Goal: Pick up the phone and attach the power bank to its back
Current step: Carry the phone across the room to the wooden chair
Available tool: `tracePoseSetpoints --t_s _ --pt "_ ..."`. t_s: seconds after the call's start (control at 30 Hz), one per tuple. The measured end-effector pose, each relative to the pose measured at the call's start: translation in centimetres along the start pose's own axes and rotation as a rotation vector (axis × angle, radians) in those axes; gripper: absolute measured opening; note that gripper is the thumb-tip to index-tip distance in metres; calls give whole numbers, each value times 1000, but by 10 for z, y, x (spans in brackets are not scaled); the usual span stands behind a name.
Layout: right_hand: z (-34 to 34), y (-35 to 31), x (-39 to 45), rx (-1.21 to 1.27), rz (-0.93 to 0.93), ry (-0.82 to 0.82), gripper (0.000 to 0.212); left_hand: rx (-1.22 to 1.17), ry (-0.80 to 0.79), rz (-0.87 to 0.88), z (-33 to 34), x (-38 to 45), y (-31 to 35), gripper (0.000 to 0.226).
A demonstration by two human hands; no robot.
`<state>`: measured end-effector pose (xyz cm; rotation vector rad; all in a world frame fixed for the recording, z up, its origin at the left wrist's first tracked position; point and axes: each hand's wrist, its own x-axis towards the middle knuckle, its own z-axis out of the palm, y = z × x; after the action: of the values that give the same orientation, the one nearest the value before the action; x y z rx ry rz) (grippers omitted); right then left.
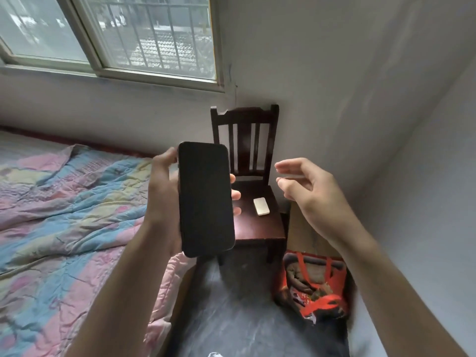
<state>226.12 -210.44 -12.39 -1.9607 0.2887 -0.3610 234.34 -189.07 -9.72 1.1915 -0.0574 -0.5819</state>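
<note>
Phone: gripped upright by left hand. Power bank: on chair, below-left of empty, half-open right hand, the nearer.

Barred window, quilted bed, dark wooden chair, perhaps concrete floor.

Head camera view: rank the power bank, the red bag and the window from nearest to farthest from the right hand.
From the right hand:
1. Power bank, on the chair seat, down and left of the hand.
2. Red bag, on the floor below it, by the wall.
3. Window, high on the far wall, upper left.
</note>
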Motion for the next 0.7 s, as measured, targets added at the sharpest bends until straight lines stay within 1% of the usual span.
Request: tracePoseSetpoints --t_s 0.07,0.17,0.3,0.47,0.57,0.63,0.7 --pt "5 10 26 13 19 -25 23 -13 53 15 -3 20 -4 84" --pt "18 23 70 40 51 -33 21 35 149 30 -13 52 -3 83" --pt "48 38 134 48 75 -44 21 7 177 -22 -44 105 1 71" --pt "89 60 213 38 135 -72 21 -224 134 -118 -77 179 11 52" --pt "102 79 254 13 189 -74 21 -296 109 -161 -86 227 18 54" --pt "107 92 282 -5 207 -62 21 -281 111 -166 -91 259 24 64" --pt "110 110 308 -21 236 -29 20 -260 108 -168 -93 289 27 66"
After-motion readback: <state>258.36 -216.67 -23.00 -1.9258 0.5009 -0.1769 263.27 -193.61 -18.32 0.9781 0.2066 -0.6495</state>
